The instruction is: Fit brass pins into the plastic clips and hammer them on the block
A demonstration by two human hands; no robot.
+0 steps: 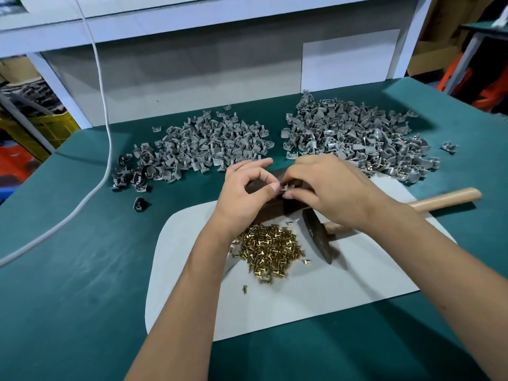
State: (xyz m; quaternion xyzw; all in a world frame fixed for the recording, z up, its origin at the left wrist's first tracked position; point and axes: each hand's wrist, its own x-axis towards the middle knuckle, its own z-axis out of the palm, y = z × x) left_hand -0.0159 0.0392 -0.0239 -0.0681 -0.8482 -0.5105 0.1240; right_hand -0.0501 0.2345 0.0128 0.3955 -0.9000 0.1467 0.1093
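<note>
Over the dark block (270,207) my left hand (244,193) and my right hand (327,188) meet. Between their fingertips they pinch one small grey plastic clip (287,186). Whether a pin sits in it is hidden by the fingers. A heap of brass pins (270,247) lies on the white mat (192,284) just below my wrists. The hammer lies beside it, its dark head (319,239) near the pins and its wooden handle (445,199) running off to the right under my right forearm.
Two heaps of grey clips lie on the green table: one at back left (198,145), one at back right (357,136). A white cable (104,138) trails down the left side. White shelf frame stands behind. A few loose clips lie at far left.
</note>
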